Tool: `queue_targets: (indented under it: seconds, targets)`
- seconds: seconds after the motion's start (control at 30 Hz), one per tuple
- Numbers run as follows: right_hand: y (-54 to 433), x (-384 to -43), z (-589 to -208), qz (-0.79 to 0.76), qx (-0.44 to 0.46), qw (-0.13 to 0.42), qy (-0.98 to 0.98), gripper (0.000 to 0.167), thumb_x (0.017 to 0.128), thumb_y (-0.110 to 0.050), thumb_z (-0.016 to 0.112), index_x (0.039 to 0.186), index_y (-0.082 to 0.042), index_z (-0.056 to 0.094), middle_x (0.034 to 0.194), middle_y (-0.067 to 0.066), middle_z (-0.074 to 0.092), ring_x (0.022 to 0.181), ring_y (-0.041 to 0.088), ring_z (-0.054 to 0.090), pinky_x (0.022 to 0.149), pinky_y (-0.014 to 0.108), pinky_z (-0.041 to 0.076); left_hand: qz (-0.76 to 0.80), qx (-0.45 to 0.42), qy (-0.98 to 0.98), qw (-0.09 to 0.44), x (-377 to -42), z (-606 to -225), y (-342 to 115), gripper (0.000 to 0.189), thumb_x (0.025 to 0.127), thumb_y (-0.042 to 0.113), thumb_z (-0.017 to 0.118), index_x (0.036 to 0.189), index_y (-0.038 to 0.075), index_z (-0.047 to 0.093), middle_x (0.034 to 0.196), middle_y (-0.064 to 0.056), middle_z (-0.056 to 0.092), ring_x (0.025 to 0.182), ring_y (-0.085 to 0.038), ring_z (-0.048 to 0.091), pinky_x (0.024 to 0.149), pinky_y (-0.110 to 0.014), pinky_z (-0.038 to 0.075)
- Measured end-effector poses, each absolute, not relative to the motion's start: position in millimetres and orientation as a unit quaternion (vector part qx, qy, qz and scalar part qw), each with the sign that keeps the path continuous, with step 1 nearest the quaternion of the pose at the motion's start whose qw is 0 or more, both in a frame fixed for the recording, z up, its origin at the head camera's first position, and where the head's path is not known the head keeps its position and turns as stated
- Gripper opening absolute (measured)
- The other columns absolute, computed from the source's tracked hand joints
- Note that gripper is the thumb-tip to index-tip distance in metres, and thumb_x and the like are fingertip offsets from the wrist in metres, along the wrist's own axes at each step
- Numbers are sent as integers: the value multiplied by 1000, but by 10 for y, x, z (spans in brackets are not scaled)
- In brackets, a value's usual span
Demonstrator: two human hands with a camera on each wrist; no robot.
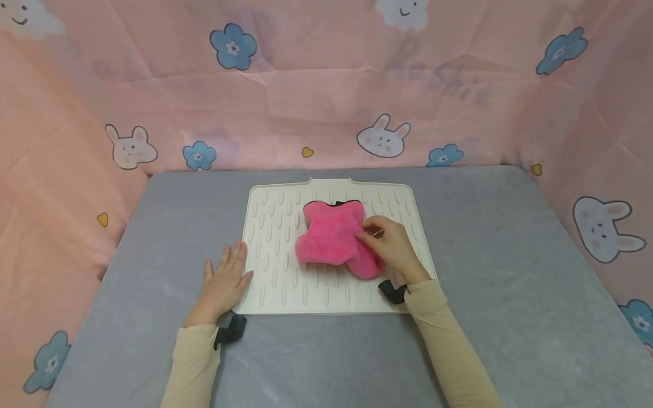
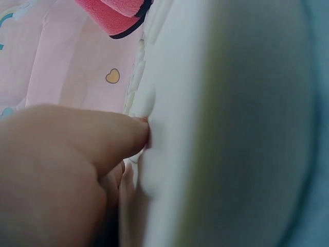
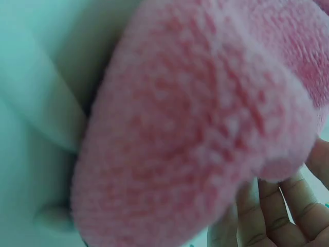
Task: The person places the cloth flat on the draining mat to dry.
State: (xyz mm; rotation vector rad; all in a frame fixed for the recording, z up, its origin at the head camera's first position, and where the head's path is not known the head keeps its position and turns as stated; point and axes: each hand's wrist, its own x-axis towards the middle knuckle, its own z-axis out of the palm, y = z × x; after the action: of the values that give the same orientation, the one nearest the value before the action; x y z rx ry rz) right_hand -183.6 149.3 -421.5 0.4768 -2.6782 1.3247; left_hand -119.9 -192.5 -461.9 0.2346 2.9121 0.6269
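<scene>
Head view: cloth (image 1: 329, 238) bunched on the mat (image 1: 285, 289).
Right hand (image 1: 393, 241): fingers pinch cloth, seemingly adjusting it.
Left hand (image 1: 224, 283): fingers outstretched at mat's left edge.
Next move: likely needs steady pinch.

We can read no text, brand or number, since the faint mauve lettering (image 1: 435, 80) on the pink cloth backdrop (image 1: 316, 102), between one and two o'clock in the head view, and the paler marks (image 1: 116, 70) on it near ten o'clock are too washed out to decipher.
</scene>
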Motion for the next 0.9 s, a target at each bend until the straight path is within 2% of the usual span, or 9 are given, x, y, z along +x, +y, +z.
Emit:
queue_targets:
  seconds: [0.3,0.37,0.47,0.57,0.63,0.77,0.9]
  targets:
    - [1633,-1916,-4178,454,149,72,-875,10,85,-4,69,93,1,67,90,13,67,81,26,63,72,36,51,206,86,971,81,-1217,-4609,-1941,63,100,25,43,149,-1,12,155,-17,10,141,-38,4,104,-67,-7]
    - [1677,-1968,-4188,456,144,70,-875,10,86,-5,68,94,1,67,89,14,68,81,26,62,73,35,51,202,93,972,71,-1242,-4572,-1951,60,99,22,45,147,-4,20,153,-20,15,140,-41,11,104,-68,0]
    - [1738,-2042,-4210,461,132,63,-875,10,87,-6,68,94,1,67,90,15,68,80,26,62,73,34,50,195,109,974,25,-1300,-4494,-1963,49,97,16,51,138,-8,40,146,-24,32,132,-43,30,104,-64,18]
    - [1787,-2110,-4232,457,126,54,-879,11,87,-8,67,94,1,67,91,15,68,80,27,62,72,34,49,203,113,972,-19,-1354,-4399,-1962,37,95,14,54,125,-8,55,135,-26,47,120,-42,47,98,-57,36]
    - [1812,-2151,-4241,451,125,52,-882,12,88,-9,67,94,1,68,91,15,68,80,27,61,70,32,48,221,110,969,-25,-1380,-4343,-1959,34,96,16,54,120,-7,59,126,-24,55,112,-40,54,92,-52,43]
    - [1864,-2230,-4259,446,128,55,-884,12,88,-8,66,95,2,68,91,16,68,80,27,61,68,27,47,270,107,957,-6,-1415,-4247,-1970,31,96,18,54,117,-4,62,115,-22,61,100,-37,60,84,-51,47]
    - [1905,-2276,-4250,446,132,52,-884,13,89,-8,65,96,3,67,92,17,67,81,27,60,69,27,46,308,117,944,11,-1448,-4164,-1998,28,95,16,55,114,-4,63,112,-22,63,101,-37,60,87,-50,46]
